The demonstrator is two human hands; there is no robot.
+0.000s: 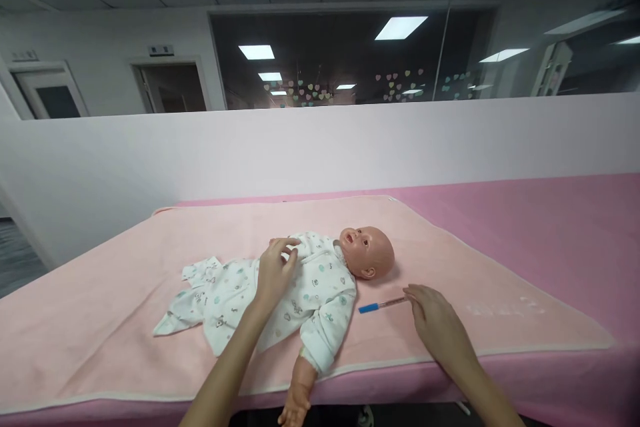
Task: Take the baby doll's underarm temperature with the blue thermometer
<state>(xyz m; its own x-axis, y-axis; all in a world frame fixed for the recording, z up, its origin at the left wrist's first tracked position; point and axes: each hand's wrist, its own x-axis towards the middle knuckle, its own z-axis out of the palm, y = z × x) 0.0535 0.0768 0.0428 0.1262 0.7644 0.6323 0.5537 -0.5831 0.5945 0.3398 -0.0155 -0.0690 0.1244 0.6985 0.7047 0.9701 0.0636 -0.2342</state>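
Note:
A baby doll point(369, 250) in a white printed outfit point(315, 283) lies on its back, head to the right. One bare doll hand point(299, 400) hangs over the front edge of the bed. My left hand point(277, 271) rests over the doll's chest, fingers bent and thumb apart; whether it touches the cloth is hard to see. Beside the doll's head and shoulder lies a slim thermometer point(369, 308) with a blue end pointing left. The fingertips of my right hand point(436, 320) close around its other end, which they partly hide.
A peach blanket point(115, 293) covers much of the bed, with pink sheet point(540, 233) showing at the right. A low white wall point(320, 150) stands behind, with a glass window point(340, 67) above. The bed's front edge is close to me.

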